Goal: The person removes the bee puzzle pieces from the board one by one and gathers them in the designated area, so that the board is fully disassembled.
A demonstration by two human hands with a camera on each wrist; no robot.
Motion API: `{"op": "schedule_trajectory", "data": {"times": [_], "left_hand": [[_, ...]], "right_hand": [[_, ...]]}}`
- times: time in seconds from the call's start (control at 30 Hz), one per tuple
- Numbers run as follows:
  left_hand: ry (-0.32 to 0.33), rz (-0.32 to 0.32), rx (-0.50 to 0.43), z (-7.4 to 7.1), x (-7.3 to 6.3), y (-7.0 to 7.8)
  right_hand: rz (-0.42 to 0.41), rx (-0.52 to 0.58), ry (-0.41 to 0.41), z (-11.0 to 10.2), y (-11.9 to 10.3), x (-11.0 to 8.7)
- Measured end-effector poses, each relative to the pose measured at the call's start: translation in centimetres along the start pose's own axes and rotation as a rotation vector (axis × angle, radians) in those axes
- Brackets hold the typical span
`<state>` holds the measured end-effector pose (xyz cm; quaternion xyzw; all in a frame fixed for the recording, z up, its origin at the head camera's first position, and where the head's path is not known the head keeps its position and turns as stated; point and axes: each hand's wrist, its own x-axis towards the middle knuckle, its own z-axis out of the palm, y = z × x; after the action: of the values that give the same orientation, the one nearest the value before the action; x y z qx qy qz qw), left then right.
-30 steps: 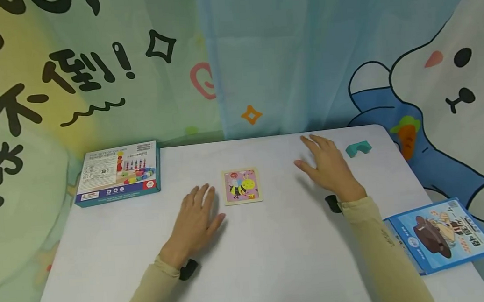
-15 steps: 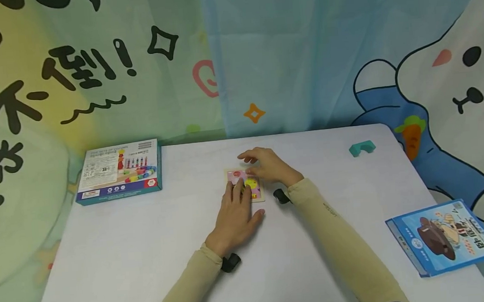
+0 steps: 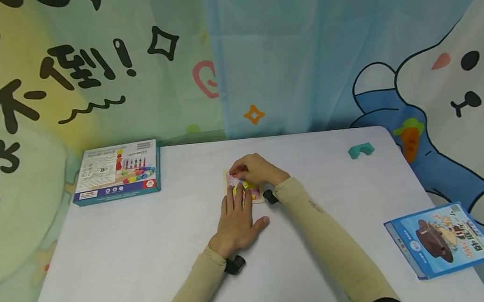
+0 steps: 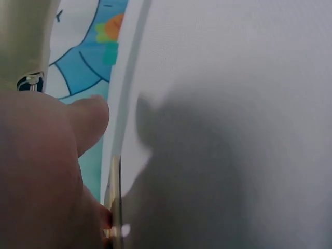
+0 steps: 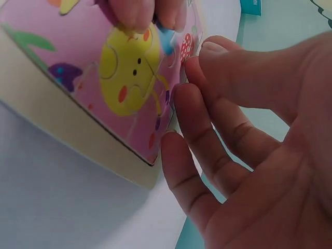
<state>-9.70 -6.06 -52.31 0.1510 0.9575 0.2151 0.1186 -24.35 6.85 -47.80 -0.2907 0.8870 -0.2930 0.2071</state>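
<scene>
A small square jigsaw puzzle (image 3: pixel 257 197) of a yellow bee on pink, in a pale wooden frame, lies at the middle of the table. My left hand (image 3: pixel 236 224) rests on its near part, fingers straight and spread, thumb out to the side. From the far right my right hand (image 3: pixel 261 169) reaches over it with bent fingers. In the right wrist view, the thumb and fingertips of the right hand (image 5: pixel 249 119) touch the puzzle's edge beside a red dotted strawberry piece (image 5: pixel 187 46); I cannot tell whether they pinch it. The left wrist view shows the frame (image 4: pixel 116 192) edge-on.
A toy box (image 3: pixel 117 171) lies at the back left of the white table (image 3: pixel 148 251). A small teal arch-shaped block (image 3: pixel 361 150) sits at the back right. At the right edge lies a blue box (image 3: pixel 444 240), its corner past the table. A printed curtain (image 3: pixel 269 65) hangs behind.
Both hands have come inward to the puzzle. My left hand has settled on its near part; my right hand has swung left and lowered to its far edge.
</scene>
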Motion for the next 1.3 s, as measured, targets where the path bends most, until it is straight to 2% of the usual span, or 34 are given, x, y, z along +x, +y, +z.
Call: {"op": "schedule_trajectory", "data": {"times": [0.13,0.33,0.53,1.07,1.3], "left_hand": [[-0.022,-0.030,-0.019,0.3,-0.1,0.0],[0.035,-0.034,-0.076,0.4,-0.3,0.4],[0.042,-0.042,-0.065,0.7,-0.2,0.4],[0.000,-0.074,-0.052,1.0,0.0,0.0],[-0.030,-0.090,-0.060,0.6,0.0,0.0]], "right_hand": [[0.012,-0.015,-0.002,0.0,-0.3,0.4],[0.027,-0.046,-0.005,0.0,-0.6,0.8],[0.038,-0.055,0.004,0.2,-0.7,1.2],[0.064,-0.113,-0.029,0.3,-1.9,1.9],[0.075,-0.107,-0.039,0.4,-1.7,2.1]]}}
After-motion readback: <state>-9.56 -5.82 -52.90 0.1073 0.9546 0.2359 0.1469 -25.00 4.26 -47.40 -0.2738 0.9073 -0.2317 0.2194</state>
